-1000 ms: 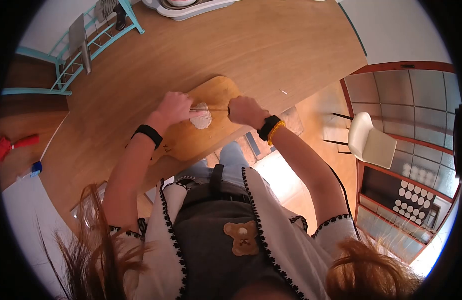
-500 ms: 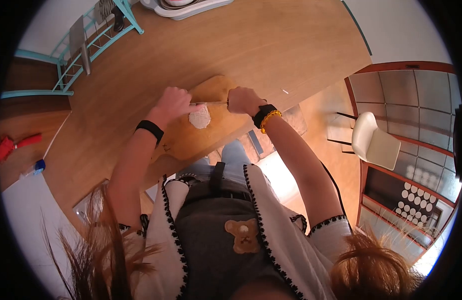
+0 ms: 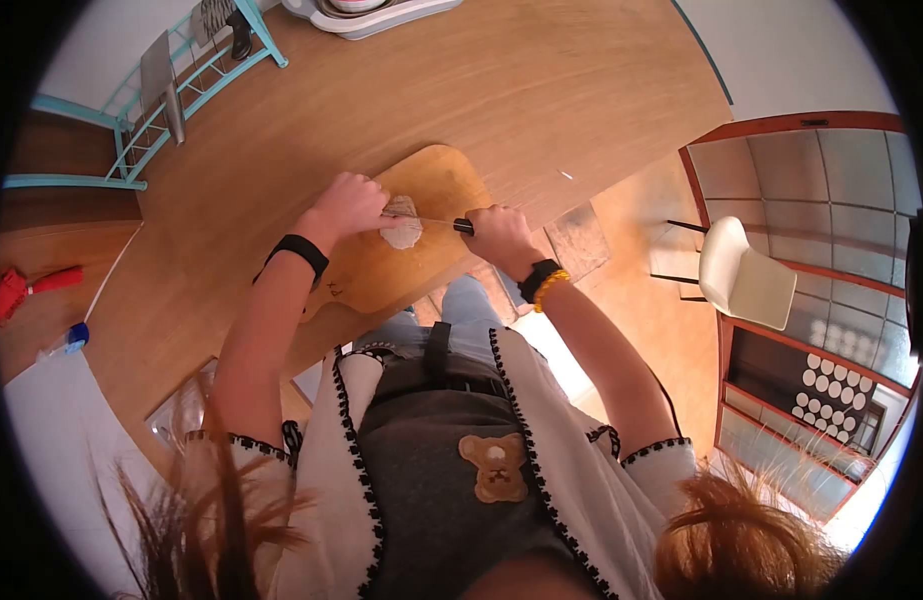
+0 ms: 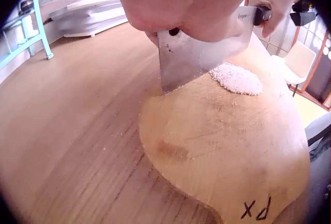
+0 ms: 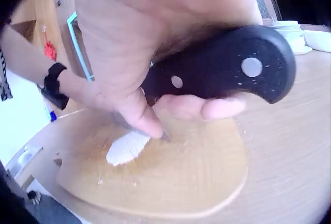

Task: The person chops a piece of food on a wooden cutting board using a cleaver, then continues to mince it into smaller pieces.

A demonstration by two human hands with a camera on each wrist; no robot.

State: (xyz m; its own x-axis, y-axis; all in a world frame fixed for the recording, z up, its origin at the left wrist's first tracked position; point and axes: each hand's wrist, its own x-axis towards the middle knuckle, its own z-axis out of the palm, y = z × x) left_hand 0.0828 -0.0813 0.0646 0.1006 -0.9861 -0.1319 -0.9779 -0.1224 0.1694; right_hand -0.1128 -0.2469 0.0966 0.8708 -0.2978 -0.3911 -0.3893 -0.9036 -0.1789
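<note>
Right grip point(image 3: 501, 238): yours, clamped round the knife point(image 4: 201, 61) handle, 3 o'clock of the white mound point(image 3: 401, 236). Your left grip point(image 3: 349, 205) pinches the blade, 10 o'clock.

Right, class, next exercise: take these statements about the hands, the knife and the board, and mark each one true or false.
1. The right hand grips the black handle of the knife. True.
2. The white heap lies directly on the table. False: the white heap is on the wooden board.
3. Dark lettering marks the wooden board. True.
4. The yellow bracelet is on the left wrist. False: the yellow bracelet is on the right one.
5. The left hand is at the blade's far end. True.
</note>
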